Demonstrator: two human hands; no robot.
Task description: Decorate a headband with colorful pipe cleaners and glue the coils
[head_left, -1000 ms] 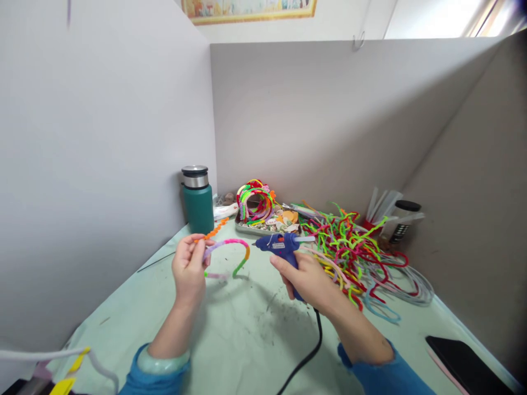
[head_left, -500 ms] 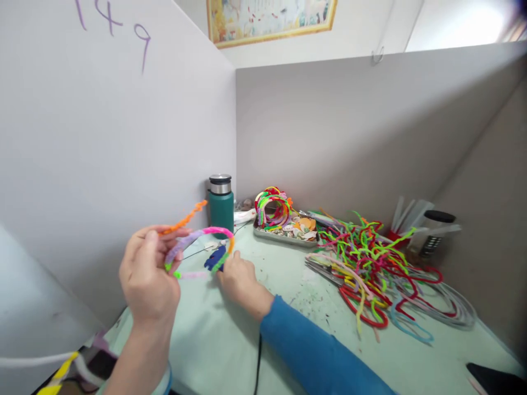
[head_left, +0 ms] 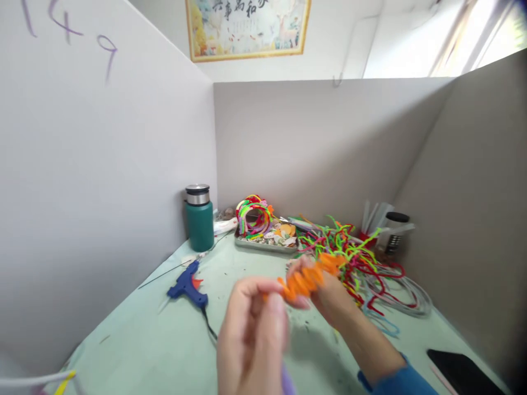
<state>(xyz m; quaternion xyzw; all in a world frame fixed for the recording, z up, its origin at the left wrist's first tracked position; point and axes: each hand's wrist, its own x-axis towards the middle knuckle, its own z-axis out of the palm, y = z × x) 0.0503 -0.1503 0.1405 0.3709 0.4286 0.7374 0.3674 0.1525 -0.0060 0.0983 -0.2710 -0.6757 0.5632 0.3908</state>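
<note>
My left hand [head_left: 255, 334] is in the lower middle, thumb and fingers pinched on one end of a wavy orange pipe cleaner [head_left: 302, 282]. A bit of purple fuzzy strip [head_left: 288, 381] shows under this hand; the rest of it is hidden. My right hand [head_left: 329, 296] is just beyond and to the right, its fingers curled at the orange pipe cleaner, which crosses in front of them. Both the strip and the fingers are blurred by motion. A blue glue gun [head_left: 187, 288] with an orange-red trigger lies on the table to the left, touched by neither hand.
A green bottle [head_left: 200, 222] stands by the left partition. Behind the hands, a metal tray [head_left: 265, 248] holds colourful fuzzy rings and small cut-outs. Tangled pipe cleaners [head_left: 349, 247] lie at right, near a black-lidded jar [head_left: 393, 233]. A black flat object [head_left: 465, 370] lies front right.
My right hand has let go of the glue gun and moved right to the orange pipe cleaner. My left hand has moved right and nearer; the multicoloured ring has mostly dropped from sight. The view has shifted.
</note>
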